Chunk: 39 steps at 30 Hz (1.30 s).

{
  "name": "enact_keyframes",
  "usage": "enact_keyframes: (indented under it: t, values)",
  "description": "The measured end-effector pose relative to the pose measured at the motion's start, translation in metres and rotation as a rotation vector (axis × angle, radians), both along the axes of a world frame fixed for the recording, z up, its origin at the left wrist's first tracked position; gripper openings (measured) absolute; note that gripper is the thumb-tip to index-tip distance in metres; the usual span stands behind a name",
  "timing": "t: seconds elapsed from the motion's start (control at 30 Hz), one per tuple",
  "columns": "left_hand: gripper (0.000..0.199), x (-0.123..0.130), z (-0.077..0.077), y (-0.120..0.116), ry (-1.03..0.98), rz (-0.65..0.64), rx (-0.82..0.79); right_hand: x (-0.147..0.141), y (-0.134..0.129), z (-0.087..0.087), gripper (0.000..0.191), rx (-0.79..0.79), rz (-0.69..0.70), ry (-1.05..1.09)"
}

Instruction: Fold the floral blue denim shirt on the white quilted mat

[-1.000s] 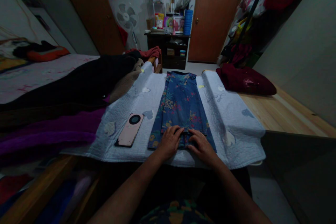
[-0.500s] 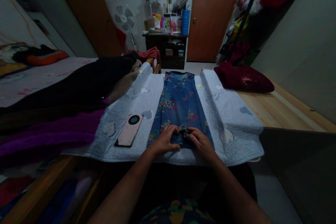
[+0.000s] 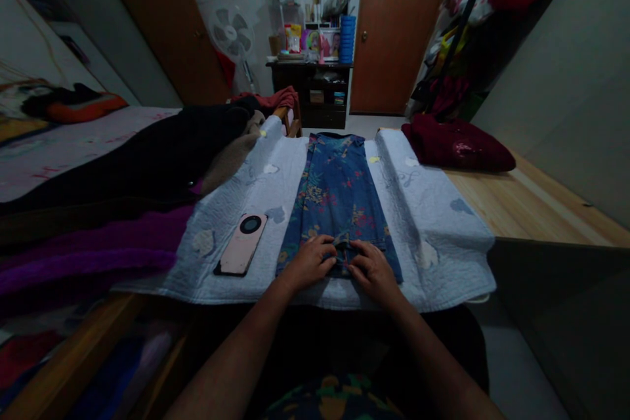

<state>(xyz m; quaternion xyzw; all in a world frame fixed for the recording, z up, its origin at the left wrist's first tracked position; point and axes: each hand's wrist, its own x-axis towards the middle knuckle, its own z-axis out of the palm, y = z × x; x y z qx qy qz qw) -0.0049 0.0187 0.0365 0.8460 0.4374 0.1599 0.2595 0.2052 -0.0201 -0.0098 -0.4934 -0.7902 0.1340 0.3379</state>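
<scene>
A blue garment with a colourful flower print (image 3: 338, 190) lies flat, folded long and narrow, its dark-edged end away from me. Over its near end, my left hand (image 3: 311, 264) has thumb and fingers bent together on a fold of the cloth. Facing it, my right hand (image 3: 373, 269) pinches the same near part, fingertips just right of the left ones. A small gap of cloth shows between the two hands. Underneath is a pale blue quilted cloth (image 3: 423, 223) with heart shapes. To the left of the garment rests a pink phone (image 3: 241, 246) with a round black camera ring.
Black and purple clothes (image 3: 98, 236) are heaped along the left side. A folded dark red garment (image 3: 457, 144) sits on the wooden board (image 3: 531, 203) at the right. Farther off stand a white fan (image 3: 231, 33), a dark cabinet (image 3: 315, 95) and a brown door (image 3: 398, 33).
My left thumb has drawn in towards its fingers. My right fingers have shifted slightly and now lie more forward over the fold. The garment and phone stay in place.
</scene>
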Motion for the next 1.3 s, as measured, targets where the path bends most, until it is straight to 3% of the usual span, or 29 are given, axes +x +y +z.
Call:
enact_keyframes:
  t: [0.3,0.47,0.6,0.73,0.9,1.0,1.1,1.2,1.3]
  values:
    - [0.021,-0.002,-0.008,-0.009,0.034,-0.018,0.030,0.005,-0.003,0.008,0.011,-0.103,0.051,0.092]
    - [0.020,-0.002,0.000,-0.007,-0.014,-0.017,0.010,0.009,0.003,0.017,0.015,-0.296,0.076,0.298]
    - [0.041,0.007,0.007,0.002,0.007,0.087,0.029,0.009,0.020,0.028,0.027,-0.401,-0.073,0.409]
    - [0.036,0.025,0.004,0.010,0.178,0.065,0.195,0.004,0.047,0.030,0.038,-0.226,-0.125,0.325]
    - [0.032,0.031,-0.016,0.012,0.091,-0.001,0.245,0.003,0.062,0.008,0.045,-0.231,0.110,0.126]
    - [0.037,0.024,-0.025,0.013,0.064,-0.019,0.218,0.006,0.063,0.003,0.046,-0.221,0.151,0.040]
    - [0.034,0.021,-0.019,0.017,0.056,-0.020,0.215,0.007,0.072,0.017,0.041,-0.231,0.132,-0.037]
    - [0.024,0.028,-0.007,0.028,0.068,0.008,0.233,0.003,0.093,0.038,0.036,-0.308,0.028,-0.098]
    - [0.023,0.038,-0.005,0.044,0.040,0.073,0.284,-0.003,0.119,0.045,0.038,-0.267,-0.068,-0.018]
